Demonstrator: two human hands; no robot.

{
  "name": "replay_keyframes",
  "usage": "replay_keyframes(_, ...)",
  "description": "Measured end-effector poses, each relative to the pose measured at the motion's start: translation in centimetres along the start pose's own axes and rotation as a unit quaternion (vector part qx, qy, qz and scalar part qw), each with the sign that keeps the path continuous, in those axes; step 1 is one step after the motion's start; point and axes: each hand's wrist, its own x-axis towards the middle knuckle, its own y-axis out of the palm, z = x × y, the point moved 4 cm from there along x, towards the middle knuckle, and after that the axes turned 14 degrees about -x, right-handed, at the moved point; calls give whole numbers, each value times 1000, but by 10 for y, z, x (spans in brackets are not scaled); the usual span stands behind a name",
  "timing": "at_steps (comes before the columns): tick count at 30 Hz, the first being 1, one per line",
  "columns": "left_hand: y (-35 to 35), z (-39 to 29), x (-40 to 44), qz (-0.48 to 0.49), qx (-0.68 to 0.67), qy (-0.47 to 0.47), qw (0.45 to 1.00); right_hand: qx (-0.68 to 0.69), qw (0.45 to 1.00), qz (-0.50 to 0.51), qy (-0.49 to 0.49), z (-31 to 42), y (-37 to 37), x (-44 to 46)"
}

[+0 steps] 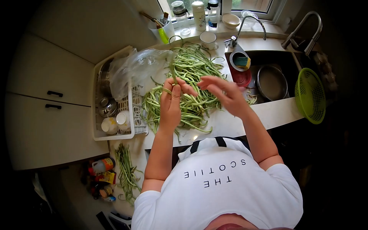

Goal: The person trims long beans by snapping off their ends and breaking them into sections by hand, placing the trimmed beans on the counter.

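While a bean (173, 69) in the left grip (171, 101), cups (123, 120) in the rack (132, 115).

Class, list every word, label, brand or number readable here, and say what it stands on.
"THE": white T-shirt, upside down in the picture
"SCOTIIE", possibly "SCOTTIE": same shirt, upside down
Too small or blurred to read: any print on the orange-labelled bottle, yellow packet and dark-capped bottle.
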Motion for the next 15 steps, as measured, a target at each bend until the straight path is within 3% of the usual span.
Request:
replay_keyframes(1,4,-4,2,9,-40,-11,999,-23,998,51,2,5,10,1)
replay_keyframes(2,2,-5,2,6,-38,-13,999,105,989,107,-2,15,22,2)
replay_keyframes(7,-12,-5,-1,32,-23,-52,998,127,967,189,109,-27,42,1)
replay_keyframes(10,-9,-11,-4,44,-7,-53,998,138,975,166,47,-29,50,3)
replay_keyframes(12,-12,-17,-6,-57,-73,-64,994,166,968,159,100,-33,49,4)
replay_keyframes(15,-40,-25,-3,-105,-130,-11,986,85,976,153,126,-29,23,2)
